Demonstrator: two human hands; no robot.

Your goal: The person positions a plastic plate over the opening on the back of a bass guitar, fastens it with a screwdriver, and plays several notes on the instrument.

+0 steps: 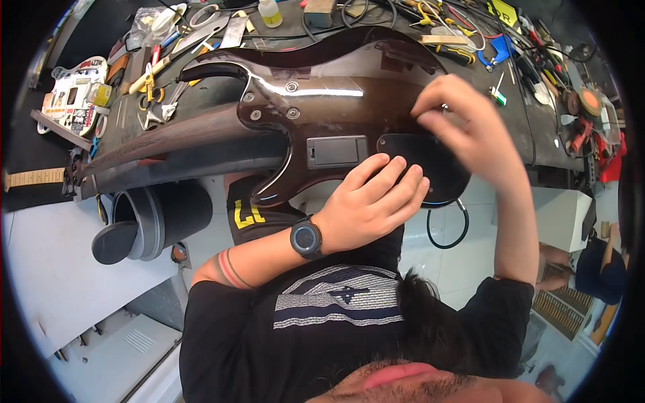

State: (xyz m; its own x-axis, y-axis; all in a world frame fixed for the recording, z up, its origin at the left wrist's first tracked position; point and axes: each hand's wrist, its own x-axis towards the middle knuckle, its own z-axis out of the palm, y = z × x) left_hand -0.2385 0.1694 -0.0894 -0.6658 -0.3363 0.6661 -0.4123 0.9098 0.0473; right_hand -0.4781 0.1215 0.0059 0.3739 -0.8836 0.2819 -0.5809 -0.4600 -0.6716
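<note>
Dark workbench (213, 93) in head view, crowded with hand tools (451, 55) along far edge; pale tiled floor (420, 248) beyond near edge. Across middle of surface: electric guitar (336, 111), back facing up, body (349, 87) by near edge, neck (188, 144) running toward left edge.

Hands: apart from each other. Left hand (379, 195): spread, fingertips on black cover plate (442, 168), not closed around anything. Right hand (463, 124): raised at right end of body, thumb and forefinger curled close together, blurred; cannot tell whether touching body or pinching a small item.

Handling: judge guitar as stiff and fairly heavy, with most weight in body. Treat glossy brown finish as slippery and easily scratched. To lift, support body from beneath with one palm and grasp neck close to neck bolts (293, 113). Avoid lifting by far tip of neck. Treat cover plate as thin and light, probably plastic; hold by rim only. Keep clear of black cable (466, 221), looped past near edge beside body.

Containers: battery box (337, 152), set into back of guitar, lid closed, contents hidden. Waste bin (178, 208), past near edge toward left corner, contents not visible. Small bottle (270, 15), at far edge, yellowish liquid inside. Clear plastic bag (151, 23), near far left corner, contents unclear.
</note>
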